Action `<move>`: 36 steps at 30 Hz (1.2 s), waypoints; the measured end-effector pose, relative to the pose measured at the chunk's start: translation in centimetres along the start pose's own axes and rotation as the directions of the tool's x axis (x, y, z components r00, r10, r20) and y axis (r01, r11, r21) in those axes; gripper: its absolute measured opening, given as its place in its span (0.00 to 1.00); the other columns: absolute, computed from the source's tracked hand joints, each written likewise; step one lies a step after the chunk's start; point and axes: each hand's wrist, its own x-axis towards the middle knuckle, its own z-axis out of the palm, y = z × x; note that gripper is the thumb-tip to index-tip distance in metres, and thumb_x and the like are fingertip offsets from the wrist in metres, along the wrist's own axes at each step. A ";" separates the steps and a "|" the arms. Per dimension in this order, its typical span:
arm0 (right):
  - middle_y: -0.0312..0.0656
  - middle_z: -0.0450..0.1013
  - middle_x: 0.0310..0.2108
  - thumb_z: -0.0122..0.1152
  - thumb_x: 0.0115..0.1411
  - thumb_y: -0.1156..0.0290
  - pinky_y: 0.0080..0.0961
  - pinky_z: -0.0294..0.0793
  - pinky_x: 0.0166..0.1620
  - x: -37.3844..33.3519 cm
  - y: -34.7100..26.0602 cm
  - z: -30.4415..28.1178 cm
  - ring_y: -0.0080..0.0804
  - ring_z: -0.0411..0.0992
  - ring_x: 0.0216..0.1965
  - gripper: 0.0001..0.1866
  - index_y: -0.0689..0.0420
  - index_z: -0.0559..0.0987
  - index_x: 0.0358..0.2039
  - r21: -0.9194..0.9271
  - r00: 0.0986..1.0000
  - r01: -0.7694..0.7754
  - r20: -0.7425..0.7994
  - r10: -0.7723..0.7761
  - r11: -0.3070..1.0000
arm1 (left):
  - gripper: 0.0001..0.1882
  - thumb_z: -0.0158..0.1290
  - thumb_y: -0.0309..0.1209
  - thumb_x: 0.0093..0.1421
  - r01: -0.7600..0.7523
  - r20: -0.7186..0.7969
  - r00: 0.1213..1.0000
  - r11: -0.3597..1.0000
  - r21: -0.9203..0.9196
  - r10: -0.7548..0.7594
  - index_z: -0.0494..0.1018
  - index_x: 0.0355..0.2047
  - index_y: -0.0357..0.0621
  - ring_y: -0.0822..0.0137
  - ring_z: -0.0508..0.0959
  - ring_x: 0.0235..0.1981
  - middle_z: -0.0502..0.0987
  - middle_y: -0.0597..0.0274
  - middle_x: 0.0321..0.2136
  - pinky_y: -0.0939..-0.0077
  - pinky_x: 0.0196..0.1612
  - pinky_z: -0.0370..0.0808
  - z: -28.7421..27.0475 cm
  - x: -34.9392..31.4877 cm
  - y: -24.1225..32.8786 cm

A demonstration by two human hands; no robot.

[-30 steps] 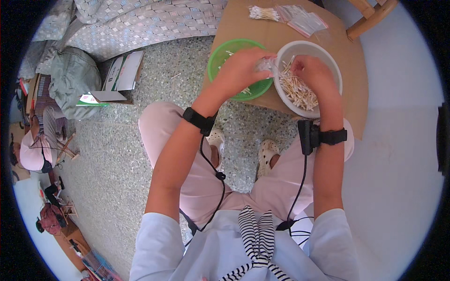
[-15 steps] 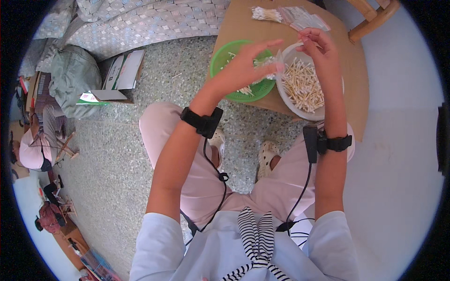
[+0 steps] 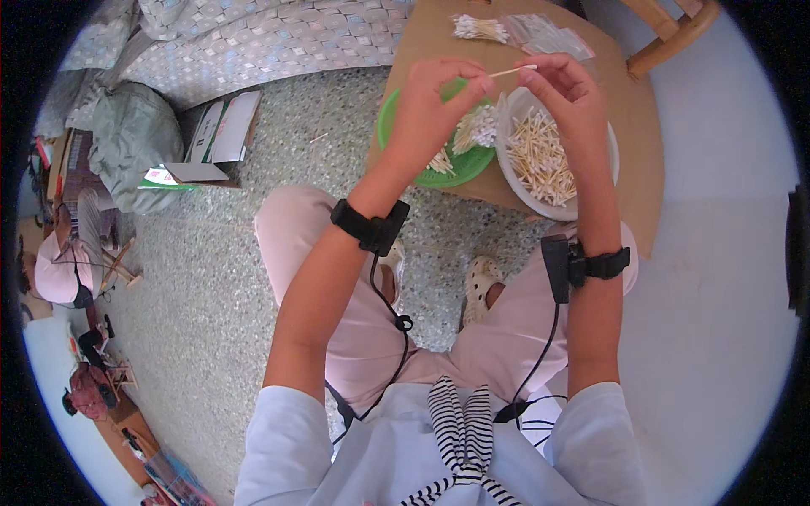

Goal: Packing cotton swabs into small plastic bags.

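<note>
A single cotton swab (image 3: pixel 509 72) is held up level between my two hands, above the green basket (image 3: pixel 460 174) and the white bowl (image 3: pixel 501 152). My left hand (image 3: pixel 437 105) pinches its left end between thumb and fingers. At its white right tip, the thumb and forefinger of my right hand (image 3: pixel 574 101) are closed. Loose cotton swabs (image 3: pixel 540 164) fill the bowl. In the basket lies a bunch of swabs (image 3: pixel 477 128), white tips together, with a few more (image 3: pixel 440 160) beside it; my left hand covers part of the basket.
Clear plastic bags (image 3: pixel 553 35) and another bunch of swabs (image 3: pixel 479 29) lie at the far end of the brown board (image 3: pixel 637 160). A wooden leg (image 3: pixel 666 46) stands at the far right. An open carton (image 3: pixel 215 135) and a green-grey sack (image 3: pixel 135 135) are on the left. Another person (image 3: pixel 63 266) sits far left.
My left hand has risen away from the basket and closed on the swab's end. The bunch in the basket is now less covered. My right hand stays nearly in place, and the swab now shows plainly.
</note>
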 end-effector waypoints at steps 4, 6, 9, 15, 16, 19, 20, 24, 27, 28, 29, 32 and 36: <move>0.34 0.77 0.29 0.64 0.55 0.71 0.16 0.70 0.37 -0.1 -0.1 -0.3 0.18 0.72 0.32 0.08 0.60 0.79 0.34 -0.187 0.999 -0.043 0.010 0.046 0.981 | 0.09 0.55 0.35 0.58 0.120 -0.055 0.990 0.977 -0.174 -0.131 0.78 0.35 0.45 0.72 0.75 0.39 0.77 0.64 0.38 0.76 0.45 0.68 -0.9 0.4 0.7; 0.34 0.76 0.28 0.64 0.54 0.71 0.16 0.70 0.37 -0.2 -0.2 -0.1 0.17 0.72 0.31 0.07 0.60 0.80 0.32 -0.204 0.994 -0.061 0.079 0.079 0.977 | 0.08 0.55 0.34 0.59 0.078 -0.090 0.991 0.977 -0.199 -0.097 0.78 0.34 0.45 0.73 0.75 0.39 0.75 0.63 0.41 0.78 0.43 0.70 -1.1 0.4 0.2; 0.34 0.76 0.29 0.63 0.55 0.69 0.16 0.70 0.38 -0.2 -0.4 0.0 0.18 0.72 0.32 0.09 0.60 0.80 0.34 -0.189 0.995 -0.067 0.065 0.081 0.980 | 0.08 0.56 0.34 0.58 0.002 -0.061 0.998 0.992 -0.123 -0.010 0.77 0.34 0.44 0.70 0.74 0.41 0.73 0.62 0.45 0.77 0.45 0.70 -1.6 0.7 -0.4; 0.36 0.77 0.32 0.60 0.58 0.68 0.16 0.70 0.39 0.1 -0.1 -0.5 0.20 0.72 0.34 0.11 0.60 0.79 0.39 0.054 0.999 0.011 0.037 -0.013 0.999 | 0.06 0.58 0.31 0.54 -0.125 -0.075 0.989 0.992 0.017 0.126 0.78 0.33 0.47 0.65 0.71 0.47 0.72 0.62 0.46 0.72 0.49 0.68 -1.3 0.6 0.9; 0.36 0.77 0.32 0.60 0.58 0.68 0.16 0.70 0.39 0.1 -0.1 -0.5 0.20 0.72 0.34 0.11 0.60 0.79 0.39 0.054 0.999 0.010 0.038 -0.012 0.998 | 0.06 0.58 0.31 0.54 -0.124 -0.076 0.989 0.992 0.018 0.125 0.78 0.33 0.47 0.65 0.71 0.47 0.72 0.62 0.46 0.72 0.49 0.68 -1.4 0.5 1.1; 0.37 0.77 0.34 0.59 0.59 0.68 0.17 0.70 0.39 0.0 -0.4 -0.8 0.21 0.72 0.34 0.12 0.60 0.79 0.41 0.078 0.999 -0.005 0.033 0.002 0.997 | 0.06 0.59 0.30 0.53 -0.294 -0.089 0.943 0.927 0.231 0.321 0.78 0.32 0.47 0.61 0.71 0.48 0.73 0.62 0.44 0.69 0.52 0.66 -1.5 0.4 1.6; 0.37 0.77 0.34 0.59 0.59 0.68 0.17 0.70 0.40 0.0 -0.4 -1.0 0.20 0.72 0.34 0.12 0.60 0.80 0.40 0.057 0.999 -0.003 0.041 0.001 0.998 | 0.08 0.59 0.30 0.52 -0.315 -0.088 0.933 0.909 0.273 0.349 0.78 0.34 0.47 0.60 0.70 0.49 0.73 0.62 0.43 0.69 0.52 0.65 -1.5 0.4 1.7; 0.36 0.77 0.32 0.62 0.57 0.67 0.16 0.71 0.40 -0.2 -1.1 -2.0 0.20 0.73 0.34 0.11 0.60 0.81 0.38 -0.172 0.998 -0.049 0.037 0.056 0.984 | 0.17 0.59 0.32 0.52 -0.335 0.005 0.941 0.931 0.144 0.338 0.75 0.43 0.48 0.59 0.71 0.48 0.74 0.61 0.42 0.67 0.53 0.65 -1.7 0.8 1.1; 0.35 0.77 0.30 0.63 0.55 0.66 0.16 0.71 0.39 -0.7 -1.2 -3.1 0.20 0.73 0.33 0.11 0.60 0.82 0.35 -0.328 0.984 -0.067 0.136 0.117 0.942 | 0.25 0.60 0.35 0.52 -0.041 0.189 0.980 0.991 -0.125 0.065 0.70 0.51 0.49 0.57 0.72 0.48 0.73 0.58 0.45 0.67 0.52 0.66 -1.5 0.2 1.1; 0.35 0.77 0.30 0.63 0.55 0.66 0.16 0.71 0.39 -0.9 -1.8 -3.1 0.20 0.73 0.33 0.11 0.60 0.82 0.35 -0.325 0.983 -0.069 0.137 0.119 0.943 | 0.25 0.60 0.35 0.52 -0.039 0.191 0.980 0.992 -0.123 0.062 0.70 0.51 0.49 0.57 0.72 0.48 0.73 0.58 0.45 0.67 0.52 0.66 -1.6 0.1 1.2; 0.35 0.77 0.30 0.63 0.55 0.66 0.17 0.71 0.39 -1.0 -2.7 -3.2 0.20 0.73 0.32 0.11 0.60 0.82 0.35 -0.342 0.983 -0.093 0.119 0.142 0.935 | 0.28 0.61 0.37 0.51 0.030 0.289 0.957 0.996 -0.087 -0.004 0.68 0.54 0.49 0.56 0.72 0.48 0.72 0.56 0.47 0.67 0.52 0.66 -1.8 0.0 1.4; 0.35 0.77 0.30 0.64 0.54 0.67 0.18 0.71 0.38 -1.0 -3.3 -4.4 0.20 0.72 0.32 0.11 0.60 0.82 0.34 -0.384 0.981 -0.094 0.120 0.151 0.918 | 0.35 0.62 0.40 0.49 -0.038 0.377 0.926 0.998 0.046 0.018 0.65 0.57 0.48 0.54 0.72 0.48 0.71 0.51 0.49 0.66 0.52 0.66 -1.6 -0.4 1.2; 0.36 0.77 0.29 0.64 0.54 0.66 0.19 0.71 0.37 -1.4 -3.6 -4.2 0.21 0.72 0.31 0.11 0.60 0.82 0.34 -0.449 0.965 -0.139 0.139 0.222 0.883 | 0.39 0.62 0.44 0.48 -0.160 0.446 0.894 0.957 0.242 0.037 0.62 0.59 0.47 0.51 0.70 0.51 0.69 0.47 0.51 0.64 0.54 0.65 -1.5 -1.2 0.1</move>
